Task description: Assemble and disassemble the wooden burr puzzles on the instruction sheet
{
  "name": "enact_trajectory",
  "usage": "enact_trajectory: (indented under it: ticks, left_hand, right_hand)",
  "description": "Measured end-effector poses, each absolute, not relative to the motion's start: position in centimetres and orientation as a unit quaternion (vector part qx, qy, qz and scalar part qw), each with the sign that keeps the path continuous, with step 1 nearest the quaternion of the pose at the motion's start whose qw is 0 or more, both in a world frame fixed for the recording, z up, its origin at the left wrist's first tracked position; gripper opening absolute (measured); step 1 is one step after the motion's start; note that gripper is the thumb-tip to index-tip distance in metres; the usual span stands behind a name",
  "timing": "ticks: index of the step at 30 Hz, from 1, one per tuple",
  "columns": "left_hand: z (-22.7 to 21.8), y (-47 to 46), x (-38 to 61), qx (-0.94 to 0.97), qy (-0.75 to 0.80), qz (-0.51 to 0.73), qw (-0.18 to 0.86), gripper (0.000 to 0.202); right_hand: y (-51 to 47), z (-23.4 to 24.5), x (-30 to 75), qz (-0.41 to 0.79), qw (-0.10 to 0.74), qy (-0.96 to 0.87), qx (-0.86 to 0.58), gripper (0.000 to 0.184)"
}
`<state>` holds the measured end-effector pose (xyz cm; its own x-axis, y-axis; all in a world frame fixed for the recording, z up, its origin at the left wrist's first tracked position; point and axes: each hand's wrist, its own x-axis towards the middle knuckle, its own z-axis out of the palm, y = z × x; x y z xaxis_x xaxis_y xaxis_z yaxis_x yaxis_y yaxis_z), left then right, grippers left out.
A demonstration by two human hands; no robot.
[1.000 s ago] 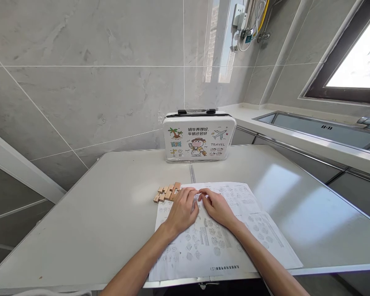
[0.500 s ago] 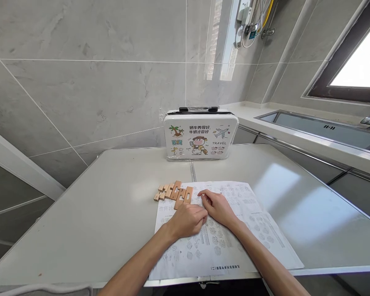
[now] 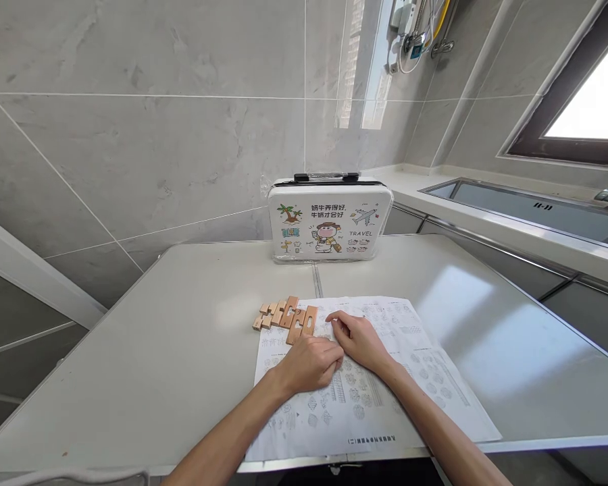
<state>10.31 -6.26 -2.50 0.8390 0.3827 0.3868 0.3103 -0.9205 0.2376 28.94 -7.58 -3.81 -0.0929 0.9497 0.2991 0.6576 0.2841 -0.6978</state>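
Probably pausing, blocks (image 3: 285,320) at eleven o'clock.
My left hand (image 3: 311,363) and right hand (image 3: 359,339) curl over paper (image 3: 380,422), grip I can't tell; reaching calls for uncurling.

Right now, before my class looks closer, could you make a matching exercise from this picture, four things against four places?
Things
1. Wooden pieces
2. Printed sheet
3. White case
4. Sink

Places
A. Set into the counter on the right
B. Beneath the left hand and the right hand
C. Grouped just beyond the left hand
D. Upright near the far edge of the table

Pairs: 1-C, 2-B, 3-D, 4-A.
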Motion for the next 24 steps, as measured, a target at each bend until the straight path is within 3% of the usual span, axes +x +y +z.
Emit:
enact_trajectory:
  ticks: [24]
  left_hand:
    - [-2.63,-5.73,10.19,0.948,0.152,0.273,0.059,0.020]
  right_hand:
    - [-7.38,-3.90,29.03,0.169,0.347,-0.728,-0.567,0.027]
